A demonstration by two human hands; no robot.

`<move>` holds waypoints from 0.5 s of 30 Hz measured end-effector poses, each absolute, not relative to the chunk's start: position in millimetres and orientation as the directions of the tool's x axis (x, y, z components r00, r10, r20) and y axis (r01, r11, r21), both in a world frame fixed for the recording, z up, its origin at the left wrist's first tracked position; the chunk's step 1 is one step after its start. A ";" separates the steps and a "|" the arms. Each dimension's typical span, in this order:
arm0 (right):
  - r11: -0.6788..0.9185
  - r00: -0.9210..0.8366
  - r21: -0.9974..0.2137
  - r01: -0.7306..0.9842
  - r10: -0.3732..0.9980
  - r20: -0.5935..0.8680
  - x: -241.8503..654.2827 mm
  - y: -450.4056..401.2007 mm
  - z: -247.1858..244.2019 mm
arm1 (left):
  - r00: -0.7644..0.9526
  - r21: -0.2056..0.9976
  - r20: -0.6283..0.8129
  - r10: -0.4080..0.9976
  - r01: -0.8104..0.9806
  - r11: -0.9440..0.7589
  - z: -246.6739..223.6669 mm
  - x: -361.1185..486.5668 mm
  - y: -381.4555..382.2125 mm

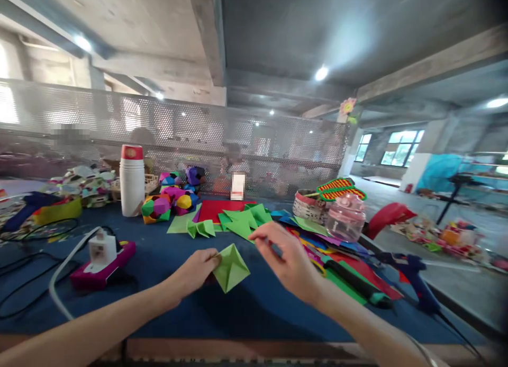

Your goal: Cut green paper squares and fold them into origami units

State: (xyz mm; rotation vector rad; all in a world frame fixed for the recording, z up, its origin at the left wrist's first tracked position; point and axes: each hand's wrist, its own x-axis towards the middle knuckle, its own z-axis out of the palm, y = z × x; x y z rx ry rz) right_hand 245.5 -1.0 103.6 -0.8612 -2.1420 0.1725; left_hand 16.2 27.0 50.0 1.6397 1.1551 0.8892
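Note:
A light green folded paper square (232,268) with creases meeting at its middle is held by its left corner in my left hand (200,269), above the blue table. My right hand (288,258) hovers to the right of the square, not touching it, its fingers curled with thumb and index fingertips near each other. Whether anything small is between those fingertips cannot be made out. Behind the hands lie bright green folded papers (242,221) and a lighter green folded piece (201,228). A red sheet (214,211) lies under some of them.
On the left are a purple power strip (103,265) with cables and a stack of white cups (132,184). Colourful paper balls (156,209) stand behind. On the right are a clear jar (346,218), a black-handled tool (357,282), coloured sheets and a blue glue gun (416,279).

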 end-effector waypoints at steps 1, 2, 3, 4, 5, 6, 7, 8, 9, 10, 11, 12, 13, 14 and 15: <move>0.726 -0.442 -0.441 0.529 0.678 0.587 242.8 8.0 95.1 | 0.307 0.934 0.041 0.951 0.327 -0.146 44.0 16.9 33.0; 0.687 -0.443 -0.492 0.535 0.724 0.529 240.0 17.9 86.3 | 0.313 0.923 0.035 0.949 0.355 -0.151 40.1 17.5 38.0; 0.650 -0.449 -0.535 0.541 0.760 0.470 237.3 28.1 77.9 | 0.320 0.912 0.034 0.947 0.378 -0.161 38.2 18.5 42.2; 0.618 -0.453 -0.568 0.543 0.786 0.421 235.2 38.2 70.4 | 0.328 0.901 0.035 0.944 0.398 -0.172 37.8 20.0 45.9; 0.593 -0.461 -0.594 0.544 0.803 0.379 233.7 47.5 64.1 | 0.335 0.889 0.039 0.941 0.419 -0.186 38.3 21.9 49.3; 0.568 -0.468 -0.620 0.541 0.816 0.339 232.9 55.6 59.1 | 0.342 0.875 0.048 0.939 0.438 -0.204 39.3 24.0 52.3; 0.546 -0.476 -0.644 0.536 0.825 0.305 232.7 62.1 55.4 | 0.348 0.859 0.063 0.935 0.458 -0.228 40.6 26.4 55.0; 0.529 -0.481 -0.662 0.531 0.831 0.279 233.0 66.8 52.7 | 0.355 0.840 0.083 0.931 0.477 -0.257 41.8 28.6 57.3; 0.517 -0.486 -0.676 0.525 0.834 0.260 233.6 69.6 50.8 | 0.365 0.819 0.106 0.925 0.496 -0.290 42.8 30.6 59.1; 0.509 -0.490 -0.685 0.521 0.836 0.248 234.4 70.7 49.2 | 0.377 0.795 0.132 0.917 0.513 -0.325 43.6 32.3 60.2; 0.505 -0.493 -0.691 0.518 0.836 0.241 235.3 70.3 47.8 | 0.392 0.770 0.157 0.906 0.526 -0.361 43.9 33.6 60.7; 0.504 -0.497 -0.693 0.516 0.835 0.237 236.4 68.7 46.3 | 0.408 0.747 0.180 0.895 0.536 -0.394 43.8 34.5 60.4; 0.506 -0.501 -0.692 0.515 0.833 0.236 237.5 66.5 44.8 | 0.424 0.726 0.199 0.883 0.542 -0.424 43.3 35.0 59.6; 0.510 -0.506 -0.690 0.514 0.830 0.236 238.7 64.1 43.1 | 0.442 0.708 0.214 0.871 0.544 -0.450 42.4 35.2 58.3; 0.515 -0.510 -0.686 0.514 0.827 0.239 239.9 61.8 41.5 | 0.460 0.694 0.224 0.859 0.544 -0.472 41.1 35.0 56.6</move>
